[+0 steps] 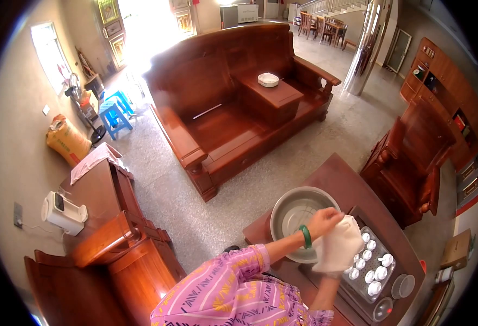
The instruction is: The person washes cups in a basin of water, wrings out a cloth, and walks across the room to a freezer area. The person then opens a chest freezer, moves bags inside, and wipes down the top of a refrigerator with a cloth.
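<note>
My left hand [327, 221], with a green bangle on the wrist, pinches the upper edge of a white cloth [339, 247]. The cloth hangs between my hands, over the right rim of a round metal basin [278, 217]. My right forearm [326, 293] rises from below to the cloth, which covers my right hand and hides its fingers. Just right of the cloth lies a tea tray [363, 283] with several small white cups [374, 288] on it. Two round clear containers, one a glass bowl [383, 308], sit by the tray's lower right end.
All this stands on a dark red wooden table [331, 176]. Beyond it is a long wooden sofa [217, 125] with a white ashtray-like dish [268, 80]. A wooden armchair [413, 157] stands at the right. At left, a cabinet [95, 190] holds a white water dispenser [65, 213].
</note>
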`<action>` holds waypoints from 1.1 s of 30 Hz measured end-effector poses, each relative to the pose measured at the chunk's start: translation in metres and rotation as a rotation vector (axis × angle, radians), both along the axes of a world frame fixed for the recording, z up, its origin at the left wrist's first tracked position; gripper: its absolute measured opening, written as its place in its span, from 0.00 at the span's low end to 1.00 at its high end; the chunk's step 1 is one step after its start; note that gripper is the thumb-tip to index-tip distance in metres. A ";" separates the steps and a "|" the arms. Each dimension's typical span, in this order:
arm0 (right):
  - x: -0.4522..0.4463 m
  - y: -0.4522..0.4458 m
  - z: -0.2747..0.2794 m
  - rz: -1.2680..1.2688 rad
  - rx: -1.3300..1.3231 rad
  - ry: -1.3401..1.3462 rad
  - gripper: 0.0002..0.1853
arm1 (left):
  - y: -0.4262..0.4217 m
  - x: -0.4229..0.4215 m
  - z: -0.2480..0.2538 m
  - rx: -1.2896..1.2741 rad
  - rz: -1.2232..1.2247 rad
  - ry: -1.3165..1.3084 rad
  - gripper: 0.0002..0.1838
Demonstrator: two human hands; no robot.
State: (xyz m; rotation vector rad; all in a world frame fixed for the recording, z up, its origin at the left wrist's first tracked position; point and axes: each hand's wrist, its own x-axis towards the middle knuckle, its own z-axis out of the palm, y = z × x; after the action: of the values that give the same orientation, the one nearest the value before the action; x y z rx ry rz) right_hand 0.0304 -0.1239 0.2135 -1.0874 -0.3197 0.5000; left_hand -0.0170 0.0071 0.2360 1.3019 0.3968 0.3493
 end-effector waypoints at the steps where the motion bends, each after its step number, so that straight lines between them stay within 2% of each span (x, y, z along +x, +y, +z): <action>1: -0.001 0.000 -0.001 0.006 -0.007 0.002 0.11 | 0.004 -0.002 0.015 -0.413 -0.115 -0.070 0.22; 2: -0.005 0.000 -0.005 0.015 -0.020 0.004 0.11 | 0.003 -0.005 0.026 -0.412 -0.115 -0.070 0.22; 4: -0.010 0.001 -0.010 0.028 -0.038 0.006 0.11 | 0.000 -0.008 0.039 -1.092 -0.464 -0.500 0.26; 6: -0.013 0.002 -0.012 0.036 -0.039 0.008 0.12 | -0.012 0.000 0.025 -1.136 -0.536 -0.551 0.29; 8: -0.014 0.002 -0.013 0.036 -0.036 0.009 0.12 | -0.026 0.004 0.010 -1.273 -0.430 -0.462 0.30; 10: -0.011 0.004 -0.011 0.036 -0.010 0.017 0.13 | -0.029 0.004 0.006 -1.274 -0.462 -0.492 0.30; 14: 0.004 0.000 0.000 0.011 0.066 0.021 0.13 | -0.036 -0.001 0.010 -1.257 -0.392 -0.379 0.25; 16: 0.013 -0.005 0.005 0.002 0.112 0.021 0.14 | -0.038 -0.004 0.002 -0.953 -0.475 -0.346 0.24; 17: 0.017 -0.006 0.008 0.000 0.131 0.019 0.14 | -0.039 -0.013 0.007 -0.830 -0.414 -0.264 0.21; 18: 0.020 -0.008 0.009 0.000 0.147 0.018 0.14 | -0.042 -0.015 0.001 -0.830 -0.415 -0.261 0.21; 20: 0.025 -0.007 0.012 0.006 0.169 0.015 0.15 | -0.049 -0.020 -0.016 0.103 -0.328 -0.240 0.25; 21: 0.025 -0.007 0.012 0.010 0.178 0.016 0.15 | -0.046 -0.034 0.001 0.355 -0.347 -0.171 0.33; 22: 0.026 -0.009 0.012 0.014 0.189 0.017 0.15 | -0.048 -0.043 0.010 0.360 -0.346 -0.169 0.33; 24: 0.029 -0.007 0.012 0.025 0.200 0.020 0.16 | -0.051 -0.053 0.021 0.790 -0.265 -0.326 0.39; 26: 0.031 -0.004 0.011 0.037 0.208 0.029 0.16 | -0.054 -0.055 0.018 0.836 -0.271 -0.316 0.37; 28: 0.030 -0.001 0.011 0.055 0.211 0.034 0.17 | -0.054 -0.053 0.009 0.739 -0.191 -0.232 0.27; 29: 0.030 0.001 0.011 0.061 0.216 0.040 0.17 | -0.052 -0.051 0.005 0.739 -0.190 -0.231 0.27; 31: 0.030 0.003 0.009 0.074 0.220 0.048 0.18 | -0.048 -0.047 -0.004 0.828 -0.089 -0.304 0.17; 33: 0.032 0.005 0.008 0.086 0.229 0.059 0.18 | -0.045 -0.047 -0.001 0.824 -0.037 -0.314 0.15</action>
State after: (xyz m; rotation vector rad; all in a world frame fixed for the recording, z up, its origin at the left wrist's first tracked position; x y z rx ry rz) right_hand 0.0624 -0.1191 0.2213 -0.8382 -0.3637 0.5573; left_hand -0.0637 -0.0380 0.2352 2.0096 -0.0627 0.7196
